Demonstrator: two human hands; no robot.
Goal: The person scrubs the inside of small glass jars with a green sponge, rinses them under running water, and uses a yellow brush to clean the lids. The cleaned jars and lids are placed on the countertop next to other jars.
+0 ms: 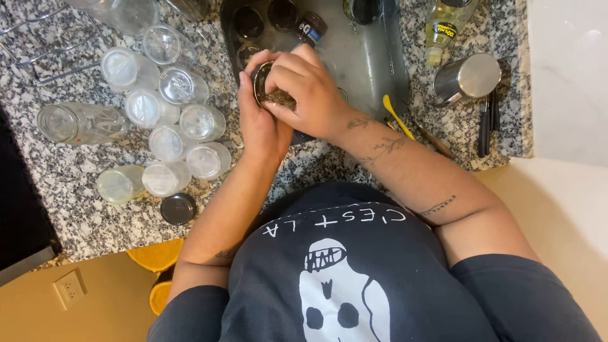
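Note:
My left hand [258, 123] cups a small dark jar [261, 77] filled with a brownish-green dried herb [279, 98], holding it tilted over the granite counter [82, 209]. The fingers of my right hand [310, 95] are curled over the jar's open mouth and touch the herb. Both hands are close together at the front edge of a dark tray [373, 63]. The jar's lower part is hidden by my hands.
Several clear empty jars [168, 136] lie on the counter at left, with a black lid [178, 208] near the edge. The tray holds dark jars [248, 22]. A steel cup [467, 78], an oil bottle [441, 28], a yellow utensil [398, 117] and black tools [486, 123] sit at right.

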